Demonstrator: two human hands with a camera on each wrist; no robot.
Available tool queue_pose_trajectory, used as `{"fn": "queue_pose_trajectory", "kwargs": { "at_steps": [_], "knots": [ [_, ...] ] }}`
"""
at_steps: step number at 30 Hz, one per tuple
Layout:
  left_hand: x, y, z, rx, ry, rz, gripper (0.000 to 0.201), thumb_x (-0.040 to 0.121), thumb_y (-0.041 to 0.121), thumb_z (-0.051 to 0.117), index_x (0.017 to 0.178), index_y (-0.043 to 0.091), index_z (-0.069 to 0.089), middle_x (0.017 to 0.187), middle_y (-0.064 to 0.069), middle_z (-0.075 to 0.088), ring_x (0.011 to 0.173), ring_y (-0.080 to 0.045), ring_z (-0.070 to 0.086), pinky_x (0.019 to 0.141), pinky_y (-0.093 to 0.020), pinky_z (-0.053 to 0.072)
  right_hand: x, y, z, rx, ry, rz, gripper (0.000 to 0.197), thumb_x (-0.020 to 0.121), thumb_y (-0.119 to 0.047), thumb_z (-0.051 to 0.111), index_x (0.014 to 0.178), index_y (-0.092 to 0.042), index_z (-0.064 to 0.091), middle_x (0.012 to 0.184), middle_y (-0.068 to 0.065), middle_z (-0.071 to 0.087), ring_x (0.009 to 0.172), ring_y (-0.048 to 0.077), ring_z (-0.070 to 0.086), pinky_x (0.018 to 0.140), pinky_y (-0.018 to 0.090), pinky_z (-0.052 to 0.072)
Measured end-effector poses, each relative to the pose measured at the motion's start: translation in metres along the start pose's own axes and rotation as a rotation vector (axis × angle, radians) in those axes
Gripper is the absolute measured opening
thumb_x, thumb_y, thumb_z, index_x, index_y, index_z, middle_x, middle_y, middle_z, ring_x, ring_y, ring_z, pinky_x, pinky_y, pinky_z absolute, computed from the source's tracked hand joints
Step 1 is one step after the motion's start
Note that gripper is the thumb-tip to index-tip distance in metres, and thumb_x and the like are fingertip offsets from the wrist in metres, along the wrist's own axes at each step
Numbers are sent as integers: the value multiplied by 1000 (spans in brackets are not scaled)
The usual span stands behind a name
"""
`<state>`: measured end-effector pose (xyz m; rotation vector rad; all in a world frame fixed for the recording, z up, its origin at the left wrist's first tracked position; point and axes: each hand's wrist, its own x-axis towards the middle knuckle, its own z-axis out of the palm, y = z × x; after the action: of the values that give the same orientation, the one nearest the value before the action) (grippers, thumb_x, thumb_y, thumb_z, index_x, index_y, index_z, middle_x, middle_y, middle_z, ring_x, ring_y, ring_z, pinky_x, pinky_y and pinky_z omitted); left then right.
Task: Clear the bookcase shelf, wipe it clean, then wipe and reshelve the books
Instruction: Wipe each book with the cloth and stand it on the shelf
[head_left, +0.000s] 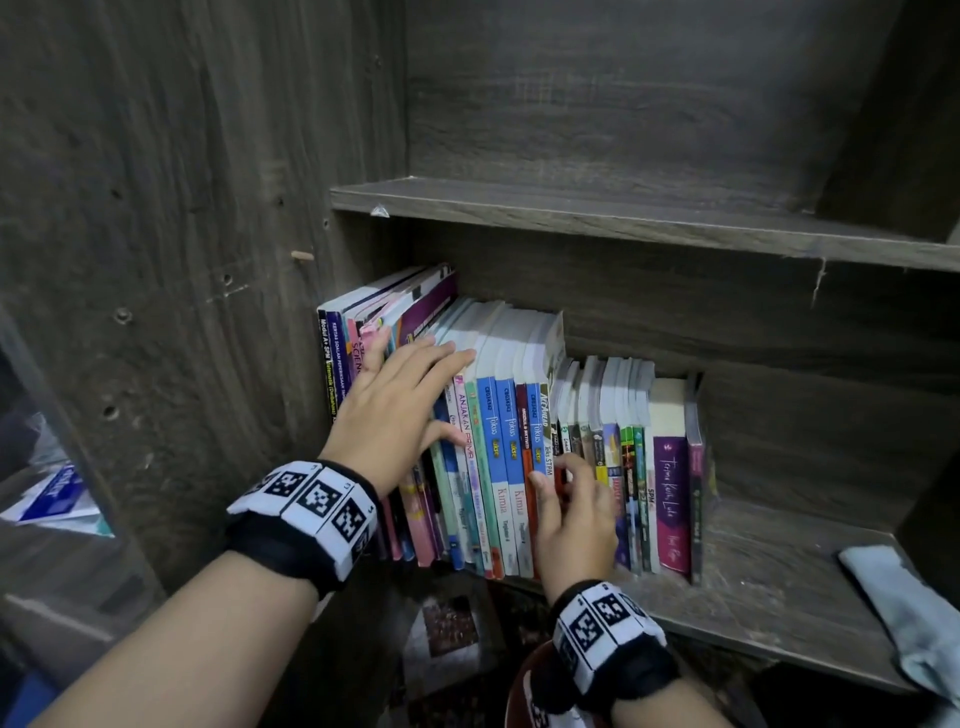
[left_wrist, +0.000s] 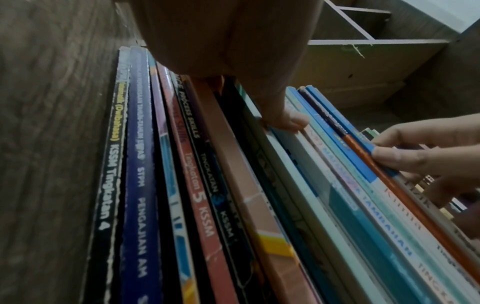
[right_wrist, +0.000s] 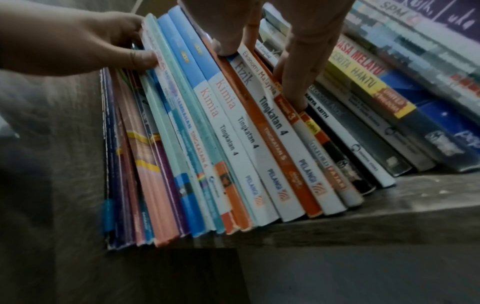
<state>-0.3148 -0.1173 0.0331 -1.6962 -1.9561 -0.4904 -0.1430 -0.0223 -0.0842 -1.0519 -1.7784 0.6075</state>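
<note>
Setting: a dark grey wood-grain bookcase (head_left: 208, 208), seen from close up.
Shelf: the shelf (head_left: 779, 587) carries the books; the board above it (head_left: 623, 213) is bare.
Books: a row of books (head_left: 498, 441) stands upright with spines outward, packed from the left wall to about mid-shelf; tall thin workbooks on the left, blue-and-white "Kimia" spines in the middle, shorter paperbacks on the right, ending near a purple spine (head_left: 672, 499).
Left hand: the left hand (head_left: 400, 410) lies over the tops of the tall books, fingers straight and spread; the thumb (left_wrist: 288, 121) presses on the spines, gripping nothing.
Right hand: the right hand (head_left: 571, 519) is at mid-row, thumb (right_wrist: 228, 41) on the "Fizik" spine and a finger (right_wrist: 296, 90) pushed in beside an orange spine; the fingers are curled, pinching that small group of books.
Cloth: a pale blue cloth (head_left: 904, 618) lies on the shelf's right end, well apart from the books.
Beyond: blue-and-white packaging (head_left: 57, 493) lies to the left of the bookcase.
</note>
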Motion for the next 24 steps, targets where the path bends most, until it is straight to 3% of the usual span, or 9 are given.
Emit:
{"fn": "queue_pose_trajectory", "kwargs": {
  "at_steps": [4,8,12,15,19,21,24],
  "knots": [
    [-1,-1,0,-17,-3,0,79,73,57,58,142,19,47,136,0,55,134,-22,44,119,-34,-8,-2,4,1,2,-3,8,37,86,-51,53,112,-26,60,101,-7,49,89,15,54,78,41,54],
    [-3,0,-2,79,-43,6,83,74,59,56,144,16,41,140,-2,52,138,-23,40,120,-41,-6,2,4,-4,-19,-62,42,43,84,-58,48,110,-26,58,102,-6,46,90,15,54,79,41,55],
    [-9,15,-9,120,-61,-48,87,82,66,46,149,13,32,153,-3,38,147,-20,22,119,-50,-6,0,2,-20,35,-189,19,47,85,-54,49,117,-20,53,112,-8,45,98,7,49,84,21,41],
    [-13,45,-8,-20,22,-76,77,91,64,41,150,16,31,155,0,33,147,-16,18,120,-46,-9,-2,4,-45,73,-178,-20,41,85,-53,49,113,-22,53,112,-7,48,101,2,47,85,13,35],
    [-6,102,6,-195,115,-17,61,96,50,41,146,15,38,150,-2,41,143,-17,27,121,-44,9,5,31,-98,52,-83,-33,28,89,-42,56,106,-21,54,103,-5,51,90,-1,46,80,4,31],
    [-2,138,15,-267,185,60,53,95,39,48,141,12,46,144,-3,48,139,-19,36,119,-43,17,11,57,-131,-38,-22,-17,22,90,-33,62,103,-16,56,99,-1,52,89,5,46,81,8,33],
    [0,197,41,-421,160,187,44,95,34,47,135,16,54,136,1,54,131,-17,45,115,-36,26,22,113,-186,-303,71,85,27,87,-26,68,102,-5,60,98,9,57,92,23,53,87,34,45]
  ]
}}
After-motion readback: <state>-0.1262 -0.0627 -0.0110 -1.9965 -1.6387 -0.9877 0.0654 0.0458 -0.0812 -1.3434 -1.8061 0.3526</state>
